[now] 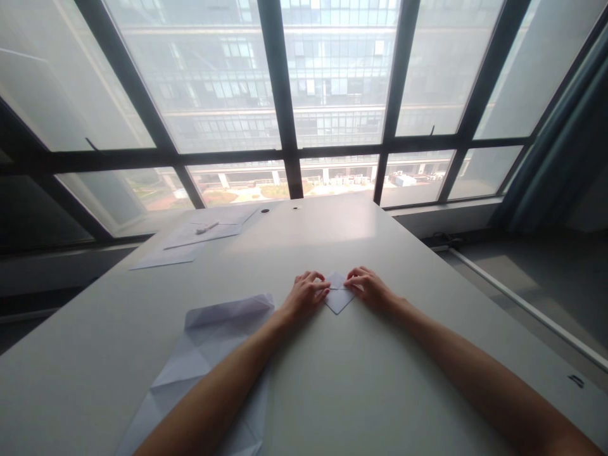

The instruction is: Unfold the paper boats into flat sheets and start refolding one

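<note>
A small folded piece of white paper (337, 301), diamond-shaped with a crease across its middle, lies on the white table (403, 380). My left hand (308, 294) pinches its left corner between thumb and fingers. At the opposite corner, my right hand (370, 288) grips the paper the same way. Both hands rest low on the tabletop. Under and beside my left forearm is a larger creased sheet of paper (185, 361), partly unfolded and partly hidden by the arm.
Several flat white sheets (223, 229) lie at the far left of the table, with a small pen-like object (207, 228) on top. Two round holes are near the table's far end. Large windows stand beyond, and a dark curtain (546, 152) hangs at right.
</note>
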### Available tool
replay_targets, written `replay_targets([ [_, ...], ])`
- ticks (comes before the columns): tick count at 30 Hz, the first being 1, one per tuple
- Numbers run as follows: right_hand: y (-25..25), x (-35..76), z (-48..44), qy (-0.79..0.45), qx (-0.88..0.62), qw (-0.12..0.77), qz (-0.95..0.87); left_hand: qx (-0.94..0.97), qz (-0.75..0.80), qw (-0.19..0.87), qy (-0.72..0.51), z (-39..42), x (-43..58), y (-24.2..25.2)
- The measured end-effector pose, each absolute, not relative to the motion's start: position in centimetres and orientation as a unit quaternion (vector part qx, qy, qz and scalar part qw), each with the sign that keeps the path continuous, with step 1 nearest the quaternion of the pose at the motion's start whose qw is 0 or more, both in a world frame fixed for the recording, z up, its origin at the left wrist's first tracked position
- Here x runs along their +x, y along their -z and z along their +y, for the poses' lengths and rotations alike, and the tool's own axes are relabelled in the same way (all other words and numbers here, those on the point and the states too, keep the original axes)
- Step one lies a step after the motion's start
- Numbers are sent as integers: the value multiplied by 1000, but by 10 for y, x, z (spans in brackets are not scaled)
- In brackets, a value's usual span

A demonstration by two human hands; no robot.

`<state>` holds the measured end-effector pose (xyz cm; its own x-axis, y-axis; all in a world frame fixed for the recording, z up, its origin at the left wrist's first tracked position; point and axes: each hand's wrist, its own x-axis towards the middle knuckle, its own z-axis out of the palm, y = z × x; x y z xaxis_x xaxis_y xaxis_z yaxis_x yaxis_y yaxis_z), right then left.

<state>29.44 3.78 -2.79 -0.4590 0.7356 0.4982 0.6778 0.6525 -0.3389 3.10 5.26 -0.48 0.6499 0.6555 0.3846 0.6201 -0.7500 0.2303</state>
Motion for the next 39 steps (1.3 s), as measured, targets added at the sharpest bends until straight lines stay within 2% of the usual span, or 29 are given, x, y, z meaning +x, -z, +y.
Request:
replay_targets([
  [14,10,284,23,-23,-382,267,-884,927,313,31,-205,49,35,5],
  [21,10,288,27,-52,-389,308,-867,906,323,65,-264,51,37,3],
  [30,5,289,24,-64,-376,303,-873,894,380,7,-237,48,35,-1],
  [35,5,286,17,-136,-333,322,-876,886,398,29,-235,49,34,2],
  [39,13,282,20,-112,-335,356,-865,891,384,44,-238,50,34,5],
])
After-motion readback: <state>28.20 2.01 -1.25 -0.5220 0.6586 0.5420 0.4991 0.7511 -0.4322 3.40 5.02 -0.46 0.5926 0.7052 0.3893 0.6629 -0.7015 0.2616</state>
